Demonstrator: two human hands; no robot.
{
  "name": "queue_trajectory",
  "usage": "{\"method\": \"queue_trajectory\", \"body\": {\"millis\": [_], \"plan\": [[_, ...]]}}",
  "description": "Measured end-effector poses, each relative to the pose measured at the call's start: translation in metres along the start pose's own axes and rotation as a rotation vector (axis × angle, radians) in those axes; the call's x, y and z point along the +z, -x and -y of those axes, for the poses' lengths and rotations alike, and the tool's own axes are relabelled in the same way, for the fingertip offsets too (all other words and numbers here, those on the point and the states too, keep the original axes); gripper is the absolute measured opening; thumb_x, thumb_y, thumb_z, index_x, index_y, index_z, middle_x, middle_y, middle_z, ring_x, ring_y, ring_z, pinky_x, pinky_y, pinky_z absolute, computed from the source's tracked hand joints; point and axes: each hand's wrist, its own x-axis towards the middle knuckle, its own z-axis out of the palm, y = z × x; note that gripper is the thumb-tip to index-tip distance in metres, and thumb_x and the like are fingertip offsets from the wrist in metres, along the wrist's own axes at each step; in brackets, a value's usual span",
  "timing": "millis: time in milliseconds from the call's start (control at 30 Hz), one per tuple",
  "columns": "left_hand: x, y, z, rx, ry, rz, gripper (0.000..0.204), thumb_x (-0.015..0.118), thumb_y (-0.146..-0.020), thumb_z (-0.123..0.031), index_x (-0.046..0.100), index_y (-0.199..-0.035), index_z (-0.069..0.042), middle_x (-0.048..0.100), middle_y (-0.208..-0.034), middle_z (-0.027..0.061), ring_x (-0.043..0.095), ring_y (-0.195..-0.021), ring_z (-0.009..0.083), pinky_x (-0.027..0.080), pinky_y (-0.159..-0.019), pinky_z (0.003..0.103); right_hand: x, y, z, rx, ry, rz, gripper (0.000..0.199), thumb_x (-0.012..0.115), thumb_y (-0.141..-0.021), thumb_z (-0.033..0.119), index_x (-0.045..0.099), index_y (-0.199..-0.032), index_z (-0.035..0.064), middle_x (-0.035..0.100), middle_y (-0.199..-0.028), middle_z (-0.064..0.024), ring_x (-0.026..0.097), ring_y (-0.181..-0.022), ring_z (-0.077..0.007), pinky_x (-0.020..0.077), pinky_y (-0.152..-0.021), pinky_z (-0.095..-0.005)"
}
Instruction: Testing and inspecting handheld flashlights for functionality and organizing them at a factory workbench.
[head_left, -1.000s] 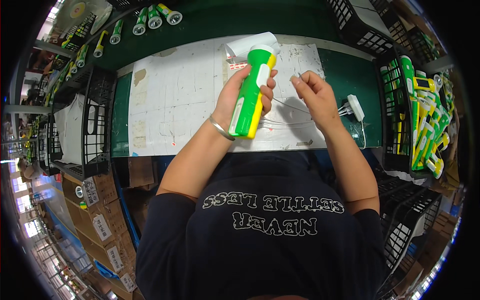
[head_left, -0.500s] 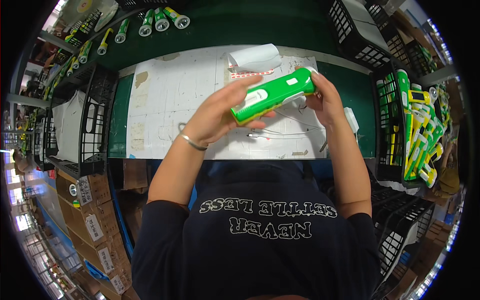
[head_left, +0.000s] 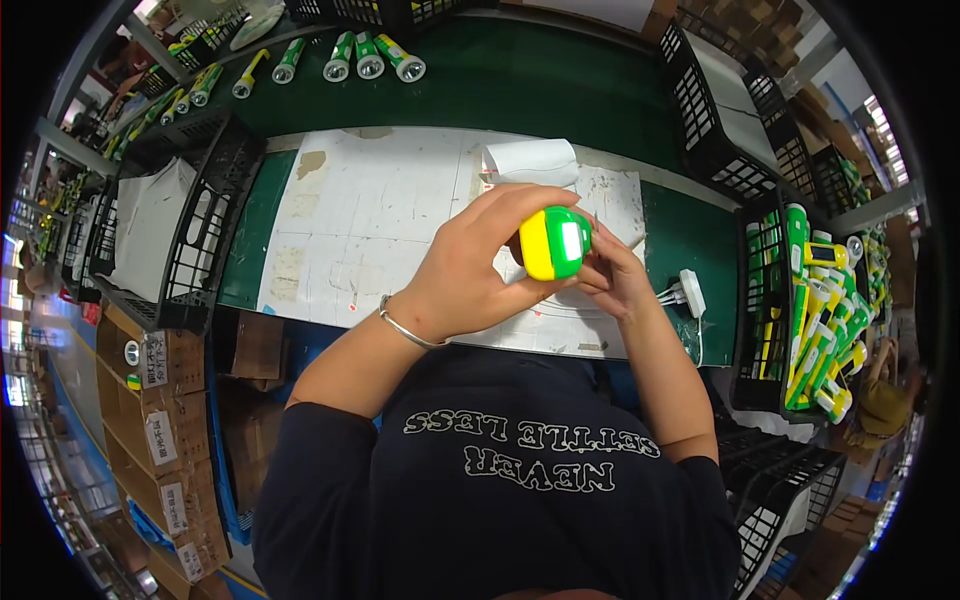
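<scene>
A green and yellow flashlight (head_left: pixel 548 243) is held up over the white work surface, its rounded end turned toward me. My left hand (head_left: pixel 462 262) grips its body, with the fingers over the top and the thumb beneath. Behind the flashlight, my right hand (head_left: pixel 618 274) has its fingers bent at the far end, partly hidden, and appears to hold that end. Beyond the hands lies a curled white sheet (head_left: pixel 532 162). Right of my right hand is a white plug adapter (head_left: pixel 692 294) with white cables.
A black crate (head_left: pixel 757 345) full of green and yellow flashlights stands at the right. Another black crate (head_left: pixel 205 235) on the left holds white sheets. Several flashlights (head_left: pixel 370 66) line the far green tabletop. Cardboard boxes (head_left: pixel 183 430) are stacked at lower left.
The flashlight has turned from lying lengthwise across my hands to pointing its end at me. My left hand has wrapped round it. The whole view has shifted slightly.
</scene>
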Motion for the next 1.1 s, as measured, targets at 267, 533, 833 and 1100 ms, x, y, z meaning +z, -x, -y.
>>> {"method": "queue_trajectory", "body": {"millis": [267, 533, 833, 1100], "plan": [[-0.019, 0.008, 0.018, 0.160, -0.168, -0.186, 0.054, 0.080, -0.068, -0.005, 0.055, -0.116, -0.008, 0.061, -0.115, 0.0127, 0.060, -0.105, 0.0280, 0.051, -0.088, 0.035, 0.018, 0.009, 0.032, -0.741, 0.585, -0.231, 0.066, 0.069, -0.078, -0.001, 0.036, -0.135, 0.0089, 0.055, -0.120, -0.0147, 0.052, -0.079, -0.0071, 0.0416, -0.062, -0.0171], [-0.026, 0.017, 0.036, 0.260, -0.137, -0.220, 0.065, 0.078, -0.069, 0.004, 0.043, -0.122, -0.006, 0.056, -0.119, 0.0185, 0.060, -0.107, 0.0287, 0.053, -0.088, 0.035, 0.034, 0.017, 0.039, -1.143, 0.980, -0.068, 0.067, 0.073, -0.070, -0.012, 0.035, -0.120, 0.0130, 0.038, -0.137, -0.0339, 0.059, -0.111, -0.0292, 0.0537, -0.086, -0.0325], [-0.035, 0.026, 0.024, 0.190, -0.102, -0.285, 0.049, 0.084, -0.065, -0.008, 0.060, -0.109, -0.006, 0.065, -0.108, 0.0136, 0.063, -0.099, 0.0264, 0.051, -0.084, 0.033, 0.036, 0.012, 0.038, -1.199, 1.099, -0.006, 0.067, 0.077, -0.069, -0.008, 0.036, -0.117, 0.0145, 0.038, -0.136, -0.0363, 0.061, -0.108, -0.0316, 0.0554, -0.083, -0.0319], [-0.040, 0.045, 0.008, 0.123, -0.197, -0.364, 0.052, 0.085, -0.064, -0.013, 0.060, -0.109, -0.005, 0.065, -0.107, 0.0128, 0.064, -0.095, 0.0257, 0.052, -0.083, 0.033, 0.041, -0.010, 0.042, -1.019, 1.026, 0.110, 0.067, 0.074, -0.070, -0.010, 0.039, -0.124, 0.0101, 0.043, -0.136, -0.0272, 0.058, -0.112, -0.0269, 0.0521, -0.086, -0.0301]]}}
